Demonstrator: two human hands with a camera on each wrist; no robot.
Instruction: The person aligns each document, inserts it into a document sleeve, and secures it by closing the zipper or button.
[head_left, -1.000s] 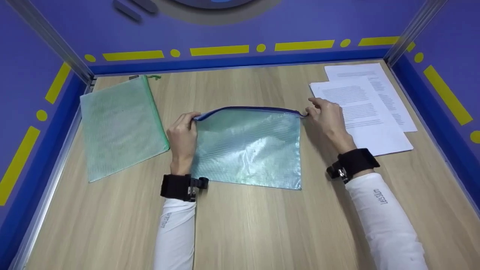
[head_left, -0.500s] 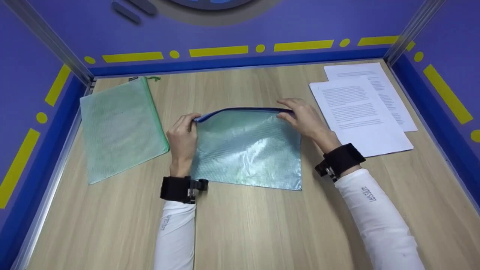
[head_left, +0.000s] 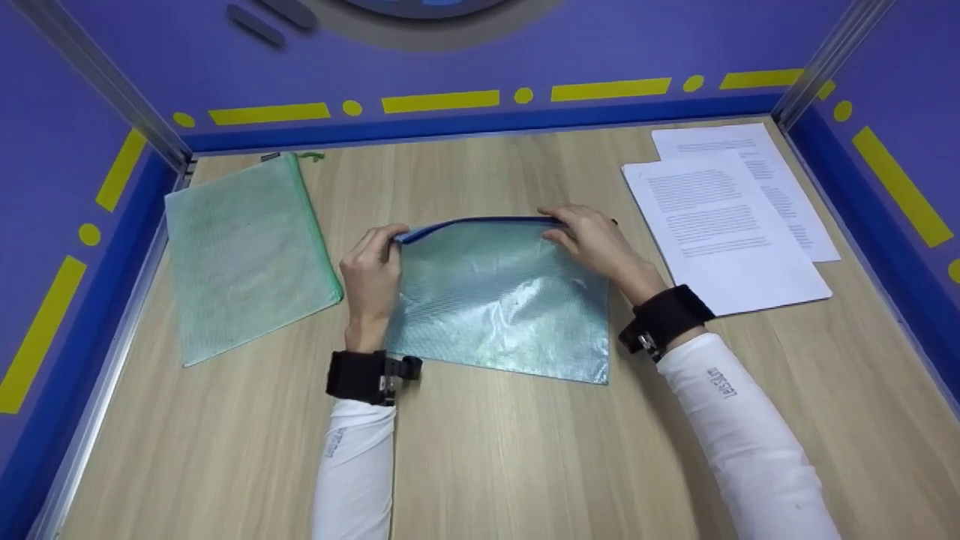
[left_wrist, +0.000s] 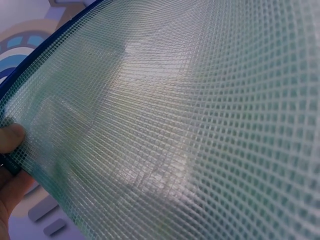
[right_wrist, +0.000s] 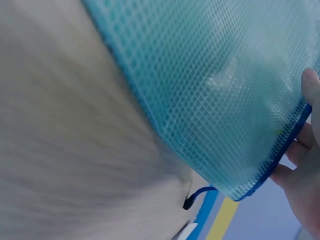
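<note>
A translucent mesh zipper pouch (head_left: 495, 307) with a dark blue zipper edge lies mid-table, its top edge raised. My left hand (head_left: 370, 262) pinches the top left corner; in the left wrist view the thumb (left_wrist: 11, 137) presses the mesh while the other fingers are behind it. Farther along that edge, my right hand (head_left: 596, 244) holds the zipper side. The right wrist view has its thumb (right_wrist: 311, 86) in front of the mesh and fingertips (right_wrist: 282, 174) behind the blue edge. A short blue zipper pull (right_wrist: 201, 191) with a dark tip sticks out at the corner.
A green mesh zipper pouch (head_left: 247, 262) lies flat to the left, its green pull cord (head_left: 311, 156) at the back. Printed paper sheets (head_left: 720, 232) overlap at the right. Blue-purple panels (head_left: 450, 67) with yellow marks border the wooden table (head_left: 502, 457) on three sides.
My right hand has let go of the zipper end at the right corner, moved left along the top edge, and taken hold there. My left hand keeps its grip on the left corner.
</note>
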